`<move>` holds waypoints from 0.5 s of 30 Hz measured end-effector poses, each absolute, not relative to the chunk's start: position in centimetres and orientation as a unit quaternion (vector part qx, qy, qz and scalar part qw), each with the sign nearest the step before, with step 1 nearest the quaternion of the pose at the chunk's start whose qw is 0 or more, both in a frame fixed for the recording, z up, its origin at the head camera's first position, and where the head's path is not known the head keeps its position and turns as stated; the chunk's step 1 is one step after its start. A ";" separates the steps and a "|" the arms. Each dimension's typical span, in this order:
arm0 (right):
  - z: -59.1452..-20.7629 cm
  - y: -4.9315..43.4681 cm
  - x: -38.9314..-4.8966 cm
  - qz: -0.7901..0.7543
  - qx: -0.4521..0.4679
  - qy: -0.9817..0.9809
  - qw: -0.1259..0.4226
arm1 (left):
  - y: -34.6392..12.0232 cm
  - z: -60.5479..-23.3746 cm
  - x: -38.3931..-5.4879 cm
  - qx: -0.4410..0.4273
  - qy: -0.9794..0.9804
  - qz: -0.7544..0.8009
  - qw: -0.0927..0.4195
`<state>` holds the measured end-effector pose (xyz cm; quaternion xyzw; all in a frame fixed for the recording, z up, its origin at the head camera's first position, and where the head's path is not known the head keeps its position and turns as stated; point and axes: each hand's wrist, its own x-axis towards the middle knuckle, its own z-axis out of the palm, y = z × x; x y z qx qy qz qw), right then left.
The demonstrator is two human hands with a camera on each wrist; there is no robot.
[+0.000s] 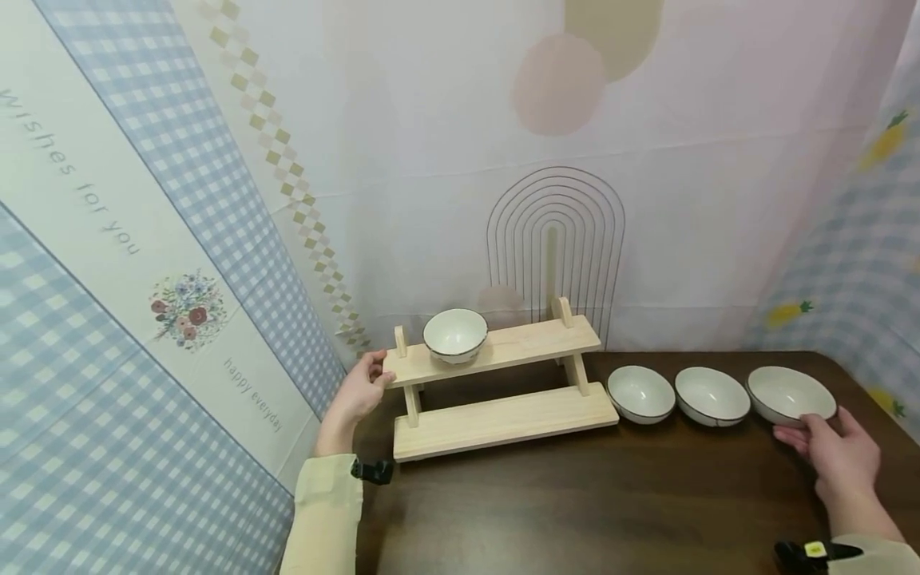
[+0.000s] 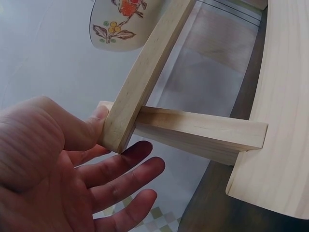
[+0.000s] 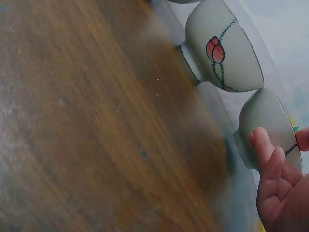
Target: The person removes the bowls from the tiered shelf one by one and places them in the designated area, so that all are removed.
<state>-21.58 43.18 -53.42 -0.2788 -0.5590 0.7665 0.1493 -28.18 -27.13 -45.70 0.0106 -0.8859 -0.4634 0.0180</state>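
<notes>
A two-tier wooden display rack [image 1: 503,423] stands on the table, and my left hand [image 1: 365,387] holds the left end of its upper board. In the left wrist view the thumb lies over the board's end [image 2: 120,125], the other fingers spread below it. One white bowl [image 1: 455,335] with a dark rim sits on the upper tier near that hand. At the far right, my right hand [image 1: 837,451] grips the rightmost bowl [image 1: 787,391], thumb at the rim and fingers against its outer side. The right wrist view shows this bowl [image 3: 263,121] beside one with a red flower [image 3: 224,48].
Two more bowls, a left one [image 1: 641,394] and a middle one [image 1: 711,395], stand in a row between the rack and the held bowl. Behind the dark wooden table [image 1: 575,503] hangs a patterned cloth [image 1: 417,160], with checked cloth [image 1: 86,351] along the left.
</notes>
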 end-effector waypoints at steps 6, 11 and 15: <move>-53.8 43.3 -21.0 0.759 -0.279 -0.570 0.145 | -26.9 -45.8 -28.2 0.008 -0.889 -0.457 0.021; -54.0 43.3 -20.9 0.759 -0.272 -0.574 0.142 | -26.9 -45.8 -28.2 0.007 -0.887 -0.462 0.019; -54.1 43.5 -20.8 0.770 -0.260 -0.567 0.131 | -27.0 -45.8 -28.2 0.006 -0.886 -0.463 0.020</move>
